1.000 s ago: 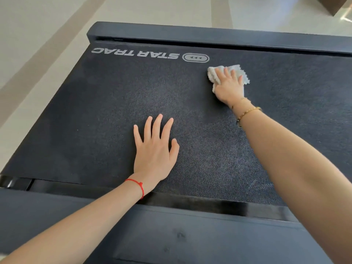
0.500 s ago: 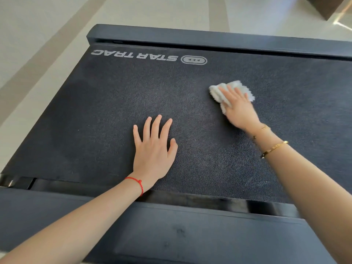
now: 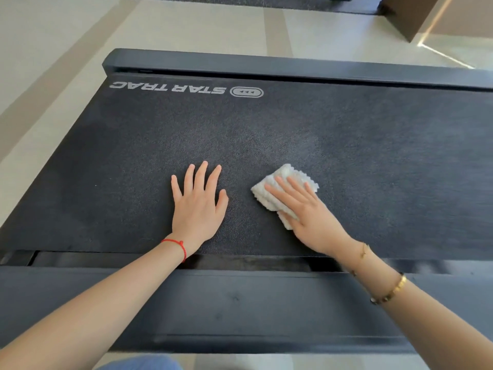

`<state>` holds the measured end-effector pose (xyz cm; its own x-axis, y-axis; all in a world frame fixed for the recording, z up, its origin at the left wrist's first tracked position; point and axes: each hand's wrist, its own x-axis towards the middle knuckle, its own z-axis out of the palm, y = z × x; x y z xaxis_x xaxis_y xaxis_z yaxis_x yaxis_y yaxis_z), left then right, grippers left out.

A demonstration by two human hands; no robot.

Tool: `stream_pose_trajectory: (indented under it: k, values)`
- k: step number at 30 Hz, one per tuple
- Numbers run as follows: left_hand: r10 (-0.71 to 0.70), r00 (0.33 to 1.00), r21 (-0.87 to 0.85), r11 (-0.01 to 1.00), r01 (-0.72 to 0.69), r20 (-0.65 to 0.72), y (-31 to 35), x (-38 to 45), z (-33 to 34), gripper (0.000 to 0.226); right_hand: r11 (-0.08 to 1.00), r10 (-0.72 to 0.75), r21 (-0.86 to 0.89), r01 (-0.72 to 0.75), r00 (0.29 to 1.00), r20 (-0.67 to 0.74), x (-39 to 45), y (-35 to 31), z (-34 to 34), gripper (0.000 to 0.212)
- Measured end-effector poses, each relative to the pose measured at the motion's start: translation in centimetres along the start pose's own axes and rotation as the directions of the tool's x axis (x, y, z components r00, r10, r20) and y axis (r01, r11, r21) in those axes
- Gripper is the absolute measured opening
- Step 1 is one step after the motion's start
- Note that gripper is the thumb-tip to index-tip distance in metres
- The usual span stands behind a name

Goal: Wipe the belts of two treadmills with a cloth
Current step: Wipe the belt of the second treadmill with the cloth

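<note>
Two hands flat on one treadmill belt (image 3: pixel 373 161), cloth under the right.

Left of the cloth (image 3: pixel 286 189): left hand (image 3: pixel 197 209), palm down on the belt, fingers straight and spread, holding nothing, red string at the wrist. Then the cloth itself, white, folded, lying on the belt near its close edge, well short of the logo (image 3: pixel 186 89) at the far left corner. Over the cloth: right hand (image 3: pixel 312 220), fingers straight, pressing it down, gold bracelets behind the wrist.
</note>
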<state>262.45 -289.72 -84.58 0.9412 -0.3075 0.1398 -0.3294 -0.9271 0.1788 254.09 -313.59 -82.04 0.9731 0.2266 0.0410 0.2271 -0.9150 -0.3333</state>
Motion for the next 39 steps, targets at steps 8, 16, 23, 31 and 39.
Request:
stream_pose_trajectory:
  k: [8, 16, 23, 31, 39]
  values:
    - [-0.007, 1.000, -0.013, 1.000, 0.007, -0.003, 0.2, -0.2, 0.0, 0.057, 0.843, 0.527, -0.031, -0.537, 0.837, -0.149, -1.9, 3.8, -1.8, 0.062]
    - [-0.004, 1.000, -0.025, 1.000, 0.003, -0.015, 0.1, -0.1, 0.0, 0.055, 0.991, 0.131, 0.016, -0.131, 0.991, -0.028, -5.5, -4.2, 1.6, 0.063]
    - [0.003, 1.000, -0.036, 0.999, -0.003, -0.007, 0.1, -0.3, 0.0, 0.055, 0.890, 0.436, -0.084, -0.448, 0.891, -0.128, -6.6, 2.8, -1.8, 0.061]
    - [0.001, 1.000, -0.031, 1.000, -0.001, -0.003, 0.2, -0.3, 0.0, 0.055, 0.912, 0.331, -0.213, -0.351, 0.935, -0.126, 0.1, -2.2, 0.6, 0.061]
    - [0.022, 1.000, -0.049, 0.999, -0.023, -0.023, -0.2, -0.6, -0.2, 0.054, 0.999, 0.031, -0.040, -0.031, 0.999, 0.005, -1.8, -5.6, 1.8, 0.061]
